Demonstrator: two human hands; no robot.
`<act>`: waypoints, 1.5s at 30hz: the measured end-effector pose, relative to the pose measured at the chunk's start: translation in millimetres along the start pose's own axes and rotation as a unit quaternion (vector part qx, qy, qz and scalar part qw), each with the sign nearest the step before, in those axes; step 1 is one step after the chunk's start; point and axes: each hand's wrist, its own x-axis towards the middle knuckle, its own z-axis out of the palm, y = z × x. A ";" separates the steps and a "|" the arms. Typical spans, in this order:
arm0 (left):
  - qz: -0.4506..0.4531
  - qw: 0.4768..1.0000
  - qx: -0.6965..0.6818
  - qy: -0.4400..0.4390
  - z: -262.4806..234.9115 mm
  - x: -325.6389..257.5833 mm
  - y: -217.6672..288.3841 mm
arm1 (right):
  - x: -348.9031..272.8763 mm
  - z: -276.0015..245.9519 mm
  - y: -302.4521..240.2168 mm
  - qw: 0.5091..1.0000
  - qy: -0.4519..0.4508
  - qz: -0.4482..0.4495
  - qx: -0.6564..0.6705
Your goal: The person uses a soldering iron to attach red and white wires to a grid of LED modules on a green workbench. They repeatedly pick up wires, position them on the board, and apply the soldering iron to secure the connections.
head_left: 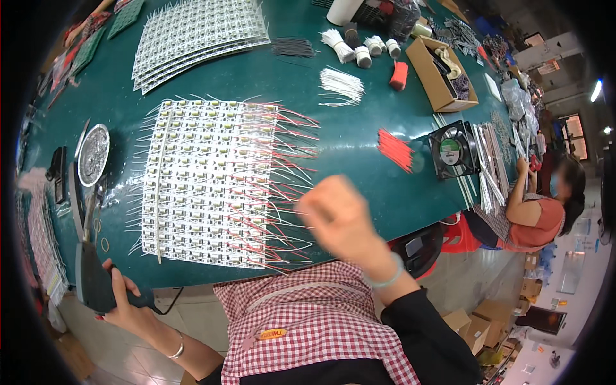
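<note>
My left hand (120,301) is wrapped round the grip of a dark soldering gun (90,273), its tip pointing away from me by the table's left front edge. Beyond its tip stands a round metal dish (94,156) with silvery bits inside. A panel of small white circuit boards (205,183) lies in the middle, with white wires sticking out at the left and red and white wires at the right. Over the wires at the panel's right edge is my right hand (340,218), blurred, its fingers curled together. Whatever those fingers may hold cannot be made out.
Stacked board panels (202,38) lie at the far left. Red wires (395,151), white wires (341,85), a cardboard box (443,77) and a black fan (453,151) are on the green table (359,138). A co-worker (536,212) sits at the right.
</note>
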 end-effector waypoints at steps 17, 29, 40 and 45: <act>-0.064 0.997 -0.034 -0.025 -37.6 -40.1 -3.5 | -11.4 -69.8 120.2 0.952 0.097 0.100 -0.273; -0.072 0.996 -0.061 -0.006 -49.7 -54.7 -9.1 | -16.4 -72.6 143.5 0.913 0.118 0.015 -0.391; -0.147 0.988 -0.047 -0.026 -61.6 -89.2 -7.7 | -3.1 11.2 -25.3 0.993 0.104 0.038 -0.045; -0.164 0.980 -0.056 -0.093 -65.1 -111.0 2.1 | -12.8 67.6 -71.8 0.994 -0.040 -0.084 0.055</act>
